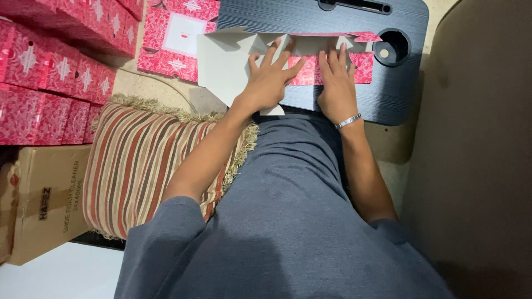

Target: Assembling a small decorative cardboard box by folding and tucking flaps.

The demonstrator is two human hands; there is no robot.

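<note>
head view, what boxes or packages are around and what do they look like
Flat box blank: on the black lap desk under the left hand and right hand, grey inside, red patterned outside.
Stacked boxes: left, rectangular, red with white pattern.
Flat blank: on the floor, red with a white panel.
Carton: lower left, brown cardboard, dark print.

Both arms reach forward, left hand [270, 77] and right hand [336, 83] lying palm-down, fingers spread, side by side.

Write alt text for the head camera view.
Both hands, left hand and right hand, press flat on an unfolded red-patterned cardboard box blank lying on a black lap desk. Stacked red patterned boxes and a striped fringed cushion lie to the left.
</note>
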